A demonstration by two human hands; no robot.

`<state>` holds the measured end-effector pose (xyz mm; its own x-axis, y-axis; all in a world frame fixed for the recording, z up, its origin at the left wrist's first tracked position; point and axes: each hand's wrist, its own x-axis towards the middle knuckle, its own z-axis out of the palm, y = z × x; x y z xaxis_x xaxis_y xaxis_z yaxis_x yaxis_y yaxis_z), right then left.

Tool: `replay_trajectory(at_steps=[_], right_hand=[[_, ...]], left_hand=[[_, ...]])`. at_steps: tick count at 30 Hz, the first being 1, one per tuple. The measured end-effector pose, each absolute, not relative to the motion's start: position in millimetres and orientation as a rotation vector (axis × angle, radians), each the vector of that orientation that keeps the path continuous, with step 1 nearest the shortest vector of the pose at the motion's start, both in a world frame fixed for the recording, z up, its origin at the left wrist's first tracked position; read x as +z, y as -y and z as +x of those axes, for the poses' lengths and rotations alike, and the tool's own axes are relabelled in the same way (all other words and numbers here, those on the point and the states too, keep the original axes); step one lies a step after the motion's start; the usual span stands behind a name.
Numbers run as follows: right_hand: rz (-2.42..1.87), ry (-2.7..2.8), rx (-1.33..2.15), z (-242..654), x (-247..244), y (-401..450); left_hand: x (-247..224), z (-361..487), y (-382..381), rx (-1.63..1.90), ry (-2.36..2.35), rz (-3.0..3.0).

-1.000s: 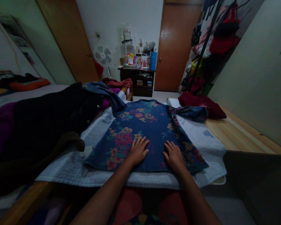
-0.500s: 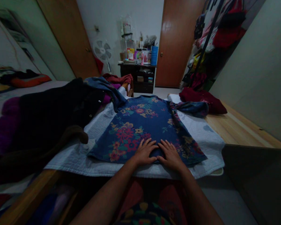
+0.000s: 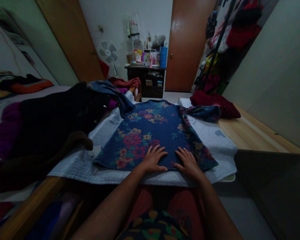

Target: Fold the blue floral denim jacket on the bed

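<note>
A dark blue floral shirt (image 3: 162,133) lies spread out in front of me, its hem towards me and its collar at the far end. Its right sleeve stretches out to the right, and the left sleeve runs up over the dark clothes. My left hand (image 3: 153,160) rests flat on the cloth near the hem, fingers spread. To its right, my right hand (image 3: 187,160) also lies flat on the shirt with its fingers apart. A gap of blue cloth shows between the two thumbs. Beneath the shirt is a pale quilted cover (image 3: 107,175).
On the left lies a black garment (image 3: 52,116) with purple parts. A maroon cushion-like bundle (image 3: 215,101) sits at the right on a wooden board (image 3: 257,133). Beyond are a fan (image 3: 108,52), a dark cabinet (image 3: 146,91) and hanging bags (image 3: 242,36).
My right hand has slid slightly to the right over the shirt, widening the gap between my hands. My left hand has stayed nearly in place. The view has shifted a little.
</note>
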<state>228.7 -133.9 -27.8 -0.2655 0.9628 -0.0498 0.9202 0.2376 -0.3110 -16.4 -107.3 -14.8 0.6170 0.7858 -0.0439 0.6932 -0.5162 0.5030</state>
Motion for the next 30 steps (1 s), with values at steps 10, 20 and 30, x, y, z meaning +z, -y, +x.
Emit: replay_trajectory(at_steps=[10, 20, 30], right_hand=[[-1.830, 2.316, 0.258, 193.2, -28.2, 142.4], [-1.845, 2.406, 0.331, 197.7, -21.9, 142.9], [-1.849, 2.368, 0.363, 229.2, -28.1, 146.2]], left_hand=[[-14.1, -15.8, 107.5, 0.268, -1.165, 2.351], [-19.7, -15.6, 107.4, 0.283, -1.189, 2.354], [-17.7, -15.0, 107.0, 0.282, -1.196, 2.346]])
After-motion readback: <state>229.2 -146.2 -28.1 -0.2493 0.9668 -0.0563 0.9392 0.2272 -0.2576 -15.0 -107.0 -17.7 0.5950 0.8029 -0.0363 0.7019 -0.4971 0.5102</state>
